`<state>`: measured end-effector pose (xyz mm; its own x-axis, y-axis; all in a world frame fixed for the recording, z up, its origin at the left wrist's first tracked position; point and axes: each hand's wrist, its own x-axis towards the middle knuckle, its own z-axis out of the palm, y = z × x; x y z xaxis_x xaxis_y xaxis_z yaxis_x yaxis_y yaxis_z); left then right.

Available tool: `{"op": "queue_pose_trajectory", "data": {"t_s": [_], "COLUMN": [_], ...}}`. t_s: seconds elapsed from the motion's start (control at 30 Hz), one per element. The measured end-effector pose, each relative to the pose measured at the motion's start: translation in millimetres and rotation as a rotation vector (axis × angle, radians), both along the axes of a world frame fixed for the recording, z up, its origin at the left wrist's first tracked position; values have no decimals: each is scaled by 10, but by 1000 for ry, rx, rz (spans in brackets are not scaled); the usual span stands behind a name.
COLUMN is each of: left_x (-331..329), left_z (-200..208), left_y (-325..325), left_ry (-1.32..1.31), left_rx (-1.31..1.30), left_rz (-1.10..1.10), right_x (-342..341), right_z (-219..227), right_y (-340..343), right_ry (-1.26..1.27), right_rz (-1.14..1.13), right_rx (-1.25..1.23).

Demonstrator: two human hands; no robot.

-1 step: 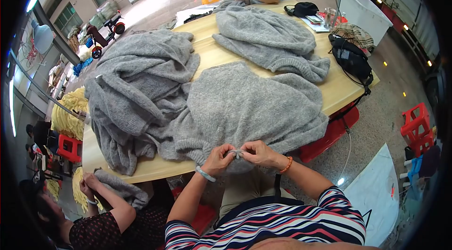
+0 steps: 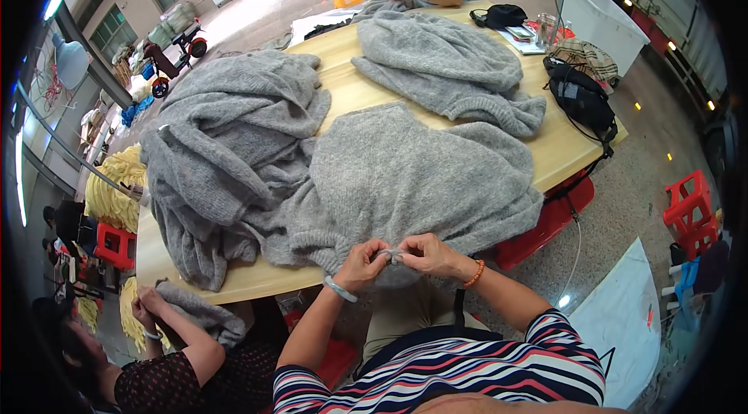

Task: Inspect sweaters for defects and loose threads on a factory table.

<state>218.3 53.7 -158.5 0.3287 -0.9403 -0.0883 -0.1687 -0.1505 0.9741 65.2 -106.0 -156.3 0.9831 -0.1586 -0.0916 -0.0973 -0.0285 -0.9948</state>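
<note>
Between both hands [image 2: 393, 256], pinched, lies the grey sweater's [image 2: 413, 172] hem.

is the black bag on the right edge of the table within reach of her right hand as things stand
Probably not. The right hand is pinching the hem of the grey sweater with the left hand, and the black bag lies across the table's far right corner.

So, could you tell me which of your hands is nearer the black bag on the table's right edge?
Right. The right hand lies below-left of the black bag; the left hand sits further left.
</note>
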Motion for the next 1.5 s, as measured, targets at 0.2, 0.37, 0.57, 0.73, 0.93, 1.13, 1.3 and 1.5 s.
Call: {"op": "queue_pose_trajectory", "data": {"t_s": [0.2, 0.37, 0.57, 0.73, 0.93, 1.13, 1.3, 1.5], "left_x": [-20, -22, 4, -47, -136, -569, -611, -608], "left_z": [-10, -17, -12, 147, 159, 513, 287, 189], "left_y": [39, 51, 66, 40, 23, -91, -82, -127], "left_ry": [-128, -47, -85, -113, -162, -912, -748, -663], "left_rx": [-33, -27, -40, 71, 103, -174, -153, -160], "left_rz": [-29, -19, -50, -62, 20, 329, 406, 469], "right_x": [-5, 9, 8, -11, 18, 44, 123, 132], "right_z": [-14, 4, 49, 118, 94, -20, -39, 0], "right_y": [-30, -14, -28, -80, -233, -251, -243, -240], "right_ry": [-7, 33, 21, 29, 27, 69, 177, 222], "right_rz": [40, 20, 40, 78, 144, 99, 105, 73], "right_rx": [-53, 99, -76, -280, -188, 30, 295, 441]}}
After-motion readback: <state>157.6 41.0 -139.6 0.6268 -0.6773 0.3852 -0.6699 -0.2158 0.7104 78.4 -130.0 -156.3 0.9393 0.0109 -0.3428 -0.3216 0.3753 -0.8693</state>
